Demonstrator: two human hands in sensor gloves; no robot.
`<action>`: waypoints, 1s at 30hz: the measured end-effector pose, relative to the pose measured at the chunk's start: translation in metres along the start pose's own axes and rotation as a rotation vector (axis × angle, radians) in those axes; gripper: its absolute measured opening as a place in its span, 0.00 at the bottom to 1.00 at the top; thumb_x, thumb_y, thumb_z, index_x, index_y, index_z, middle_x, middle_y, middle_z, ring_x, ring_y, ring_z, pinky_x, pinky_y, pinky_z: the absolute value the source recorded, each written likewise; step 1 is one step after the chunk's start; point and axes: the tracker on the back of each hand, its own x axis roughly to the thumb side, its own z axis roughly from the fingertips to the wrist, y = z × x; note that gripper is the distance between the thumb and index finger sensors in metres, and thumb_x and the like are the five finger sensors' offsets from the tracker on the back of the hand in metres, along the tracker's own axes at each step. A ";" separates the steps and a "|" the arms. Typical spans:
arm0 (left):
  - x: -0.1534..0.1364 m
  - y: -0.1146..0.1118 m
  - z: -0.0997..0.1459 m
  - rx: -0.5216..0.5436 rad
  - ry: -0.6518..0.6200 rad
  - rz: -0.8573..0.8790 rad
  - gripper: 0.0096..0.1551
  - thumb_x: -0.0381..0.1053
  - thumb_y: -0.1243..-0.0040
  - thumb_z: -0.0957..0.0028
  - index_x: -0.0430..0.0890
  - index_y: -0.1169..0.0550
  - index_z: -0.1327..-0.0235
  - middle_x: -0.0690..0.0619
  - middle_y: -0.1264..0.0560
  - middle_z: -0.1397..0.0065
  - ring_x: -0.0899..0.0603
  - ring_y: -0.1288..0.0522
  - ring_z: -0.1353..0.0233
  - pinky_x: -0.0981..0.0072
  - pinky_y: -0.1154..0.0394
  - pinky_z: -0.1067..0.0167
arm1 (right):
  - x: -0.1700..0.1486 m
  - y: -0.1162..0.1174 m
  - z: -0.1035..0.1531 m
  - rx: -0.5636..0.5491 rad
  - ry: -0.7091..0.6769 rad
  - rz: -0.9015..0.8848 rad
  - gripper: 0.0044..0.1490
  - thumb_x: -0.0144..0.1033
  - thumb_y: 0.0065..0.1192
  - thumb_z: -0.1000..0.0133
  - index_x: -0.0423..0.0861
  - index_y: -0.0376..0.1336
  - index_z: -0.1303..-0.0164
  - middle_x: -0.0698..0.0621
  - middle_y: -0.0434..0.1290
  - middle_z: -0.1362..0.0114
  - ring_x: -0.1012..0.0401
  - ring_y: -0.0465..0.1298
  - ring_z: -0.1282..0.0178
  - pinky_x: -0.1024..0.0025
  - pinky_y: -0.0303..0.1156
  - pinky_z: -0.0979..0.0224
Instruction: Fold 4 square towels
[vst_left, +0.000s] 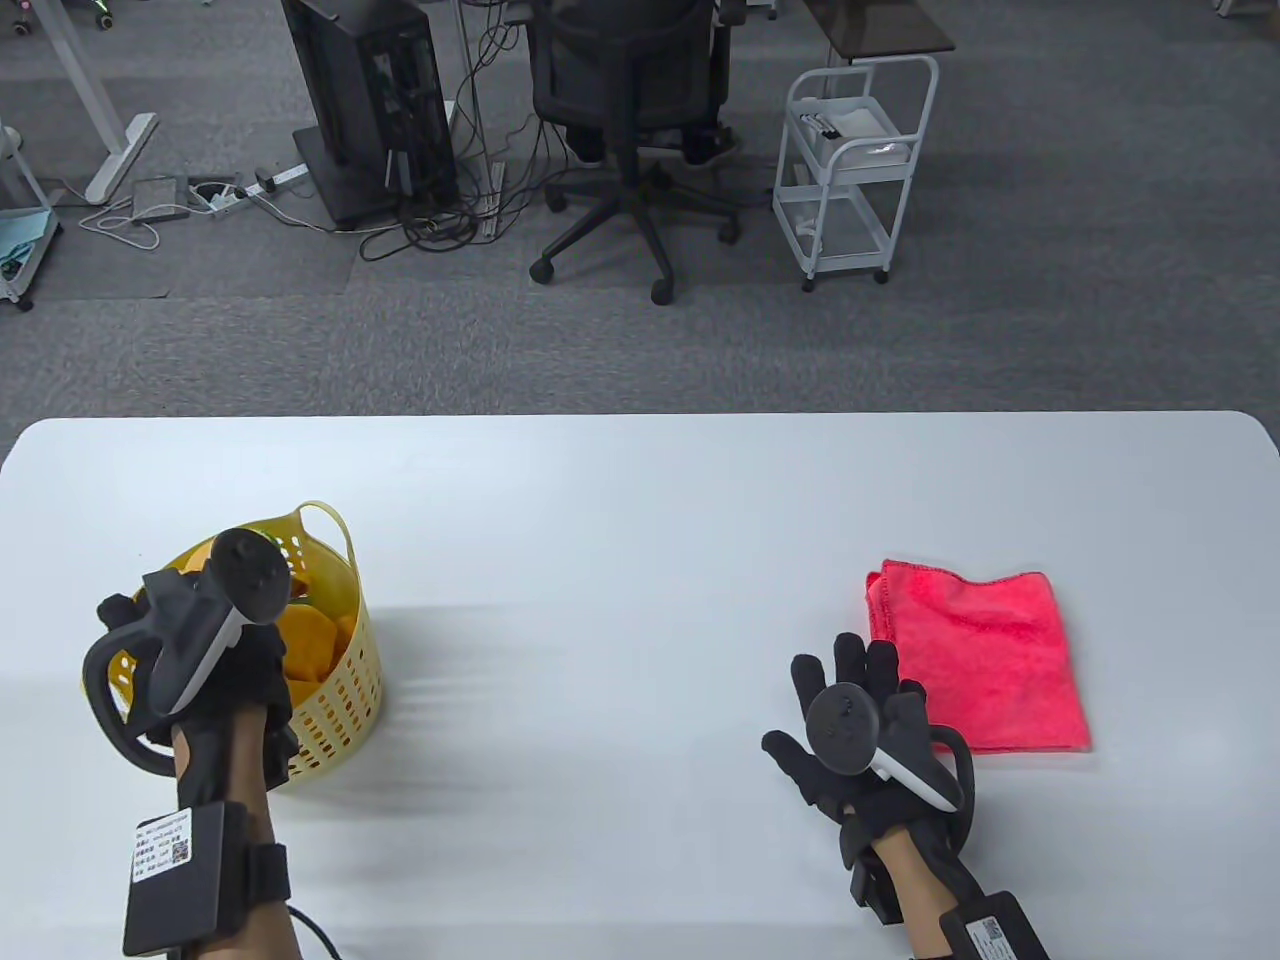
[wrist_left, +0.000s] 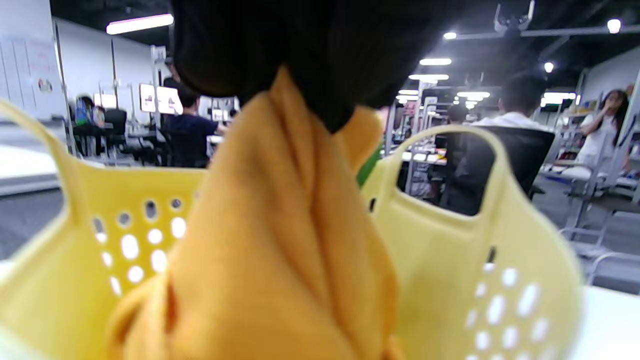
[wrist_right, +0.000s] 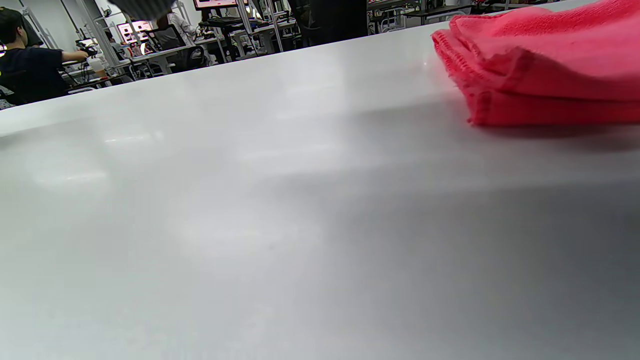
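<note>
Wrist label (vst_left: 162, 851) — print unreadable

Bright overhead light, table glare; wrist views blurred

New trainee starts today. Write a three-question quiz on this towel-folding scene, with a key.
1. True or false: the red towel lies folded on the table.
2. What do the left hand fingers pinch? A) orange towel B) red towel C) basket handle
3. Fill in: the orange towel hangs over the yellow ____.

Key: 1 true; 2 A; 3 basket. The right hand holds nothing.
</note>
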 end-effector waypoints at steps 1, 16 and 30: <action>-0.001 0.000 0.000 0.000 0.000 -0.028 0.25 0.45 0.34 0.41 0.42 0.19 0.32 0.32 0.25 0.25 0.25 0.29 0.29 0.28 0.48 0.26 | 0.000 0.000 0.000 0.000 0.000 -0.002 0.55 0.63 0.49 0.34 0.43 0.34 0.11 0.34 0.22 0.12 0.35 0.22 0.18 0.29 0.29 0.24; -0.014 0.012 0.007 0.141 0.023 -0.104 0.19 0.45 0.33 0.44 0.49 0.15 0.41 0.40 0.22 0.33 0.30 0.26 0.34 0.31 0.44 0.26 | -0.003 0.000 0.001 0.008 0.017 -0.016 0.55 0.63 0.49 0.34 0.43 0.34 0.11 0.33 0.23 0.12 0.35 0.22 0.18 0.29 0.30 0.24; 0.002 0.048 0.017 0.302 -0.001 -0.045 0.20 0.43 0.38 0.42 0.44 0.18 0.38 0.40 0.29 0.21 0.27 0.33 0.25 0.29 0.48 0.25 | -0.004 0.000 0.001 0.009 0.012 -0.021 0.55 0.63 0.49 0.34 0.43 0.33 0.11 0.34 0.22 0.12 0.35 0.22 0.18 0.29 0.30 0.24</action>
